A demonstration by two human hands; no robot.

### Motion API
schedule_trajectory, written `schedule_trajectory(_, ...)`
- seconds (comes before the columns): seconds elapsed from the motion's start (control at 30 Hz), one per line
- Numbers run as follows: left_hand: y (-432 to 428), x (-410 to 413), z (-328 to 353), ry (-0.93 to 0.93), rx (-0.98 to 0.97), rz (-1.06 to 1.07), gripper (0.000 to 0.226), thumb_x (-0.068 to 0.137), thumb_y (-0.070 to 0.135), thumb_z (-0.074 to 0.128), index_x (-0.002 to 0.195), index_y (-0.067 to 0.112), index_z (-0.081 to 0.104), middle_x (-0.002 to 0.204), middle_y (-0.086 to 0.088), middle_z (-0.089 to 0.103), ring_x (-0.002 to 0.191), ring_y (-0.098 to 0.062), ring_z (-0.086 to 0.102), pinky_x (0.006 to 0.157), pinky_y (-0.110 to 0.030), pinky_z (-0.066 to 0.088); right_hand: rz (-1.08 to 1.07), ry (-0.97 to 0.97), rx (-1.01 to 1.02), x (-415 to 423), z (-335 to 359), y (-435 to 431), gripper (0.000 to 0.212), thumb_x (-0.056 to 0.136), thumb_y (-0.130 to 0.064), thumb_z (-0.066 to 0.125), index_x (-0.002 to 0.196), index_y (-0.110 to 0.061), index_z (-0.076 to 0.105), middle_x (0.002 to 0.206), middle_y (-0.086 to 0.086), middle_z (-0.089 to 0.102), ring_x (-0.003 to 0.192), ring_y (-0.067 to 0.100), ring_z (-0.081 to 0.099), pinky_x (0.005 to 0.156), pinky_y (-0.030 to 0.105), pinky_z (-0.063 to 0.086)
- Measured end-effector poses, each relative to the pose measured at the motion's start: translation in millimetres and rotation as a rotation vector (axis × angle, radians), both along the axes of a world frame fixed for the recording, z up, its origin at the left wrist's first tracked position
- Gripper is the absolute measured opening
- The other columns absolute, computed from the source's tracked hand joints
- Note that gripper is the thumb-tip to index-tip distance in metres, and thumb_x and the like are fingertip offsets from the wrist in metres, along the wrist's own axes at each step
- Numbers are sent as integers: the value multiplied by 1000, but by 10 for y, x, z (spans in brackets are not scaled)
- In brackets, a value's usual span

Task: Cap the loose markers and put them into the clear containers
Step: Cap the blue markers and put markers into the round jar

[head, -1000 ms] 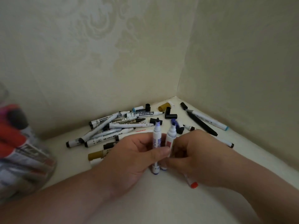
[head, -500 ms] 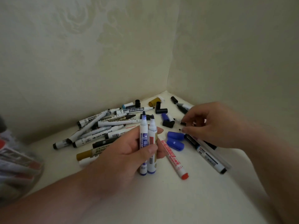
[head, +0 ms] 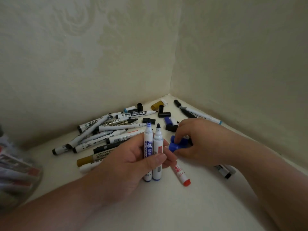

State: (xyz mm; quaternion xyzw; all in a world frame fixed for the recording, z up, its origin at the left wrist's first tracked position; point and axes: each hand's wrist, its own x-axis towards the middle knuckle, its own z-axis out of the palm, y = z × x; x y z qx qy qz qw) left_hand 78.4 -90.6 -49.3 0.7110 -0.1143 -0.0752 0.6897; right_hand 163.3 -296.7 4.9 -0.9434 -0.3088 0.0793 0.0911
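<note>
Risk: left hand grips two white-barrelled blue markers upright, tips bare, side by side; capping one may, I judge, knock the other askew or ink the fingers.
Clear plastic container: left edge, blurred; holds markers, some with red; count unclear.
Loose marker pile: white and black barrels, stray caps, in the corner.
Right hand: pinches blue plastic caps just beside the held pair.
</note>
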Motion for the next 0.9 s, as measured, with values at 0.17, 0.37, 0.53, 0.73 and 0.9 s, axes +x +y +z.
schedule_trajectory(0.17, -6, 16, 1, 27, -45, -9, 19, 87, 28, 66, 105, 26, 73, 107, -9, 76, 103, -28, 72, 93, -43, 57, -28, -43, -37, -16, -1, 52, 15, 91, -45, 66, 104, -37, 60, 94, -17, 56, 83, 3, 54, 73, 22, 48)
schedule_trajectory(0.37, 0, 14, 6, 54, -60, -12, 17, 92, 27, 65, 107, 21, 70, 107, -9, 76, 100, -29, 72, 91, -45, 57, -52, -131, -65, -43, -7, 104, 10, 94, -40, 59, 99, -36, 51, 85, -15, 52, 80, 3, 51, 66, 22, 43)
schedule_trajectory(0.53, 1, 10, 28, 83, -97, -16, 20, 93, 31, 64, 110, 22, 68, 107, -10, 75, 99, -30, 73, 76, -34, 56, -126, -98, 156, -22, -16, 76, 18, 88, -37, 71, 85, -35, 53, 80, -17, 53, 67, 1, 50, 56, 19, 34)
schedule_trajectory(0.73, -9, 16, 26, 99, -174, 3, 18, 90, 29, 60, 105, 25, 71, 105, -12, 75, 93, -28, 73, 87, -44, 59, -65, 379, 920, 38, -15, -31, 38, 50, -41, 95, 72, -28, 67, 81, 5, 75, 76, 32, 68, 73, 45, 55)
schedule_trajectory(0.9, -7, 29, 9, 120, -198, 9, 25, 93, 32, 62, 118, 30, 66, 108, -15, 75, 102, -35, 72, 97, -58, 54, 127, 632, 999, -27, -55, 43, 33, 54, -30, 96, 71, -23, 68, 84, 20, 75, 77, 32, 70, 71, 36, 59)
